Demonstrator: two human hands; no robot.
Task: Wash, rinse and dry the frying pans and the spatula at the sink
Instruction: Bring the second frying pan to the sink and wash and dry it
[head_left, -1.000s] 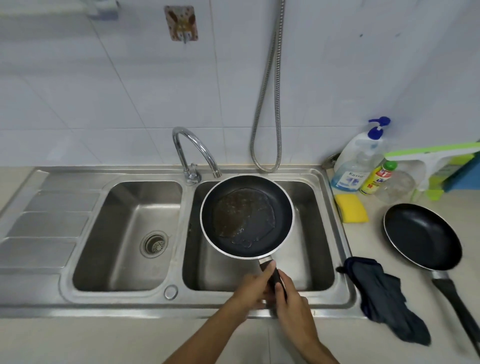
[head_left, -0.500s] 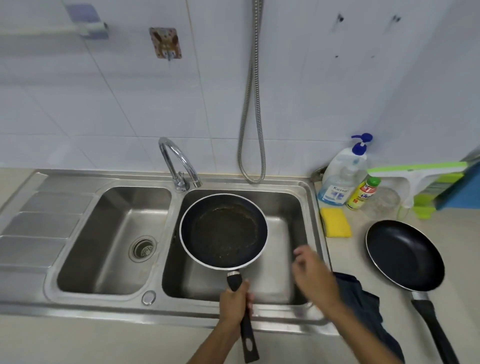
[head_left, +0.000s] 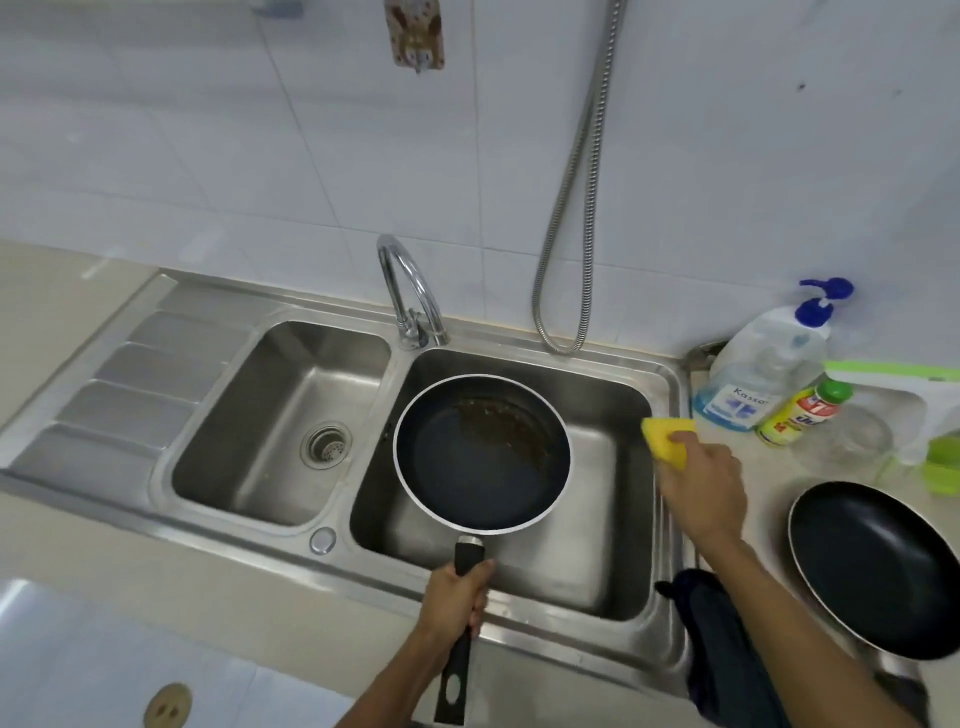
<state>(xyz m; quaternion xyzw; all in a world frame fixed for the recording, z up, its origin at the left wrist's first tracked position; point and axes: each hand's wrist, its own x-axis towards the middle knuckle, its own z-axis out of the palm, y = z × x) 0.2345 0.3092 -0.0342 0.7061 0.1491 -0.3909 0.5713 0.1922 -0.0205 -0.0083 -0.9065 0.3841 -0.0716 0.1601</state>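
Note:
A black frying pan (head_left: 480, 457) with a brown greasy patch at its far side hangs over the right basin of the steel double sink (head_left: 667, 395). My left hand (head_left: 454, 595) grips its black handle near the front rim. My right hand (head_left: 698, 480) is closed on a yellow sponge (head_left: 665, 435) at the sink's right edge. A second black frying pan (head_left: 878, 566) lies on the counter at the right. No spatula is visible.
A curved tap (head_left: 410, 291) stands between the basins and a metal hose (head_left: 571, 218) hangs on the tiled wall. A blue-pump soap bottle (head_left: 763, 374), a small yellow-green bottle (head_left: 802, 413), a green-and-white squeegee (head_left: 930, 410) and a dark cloth (head_left: 719, 639) are at the right.
My right hand let go of the pan handle, reached right and picked up the yellow sponge from the counter. My left hand keeps the pan, which has tilted slightly.

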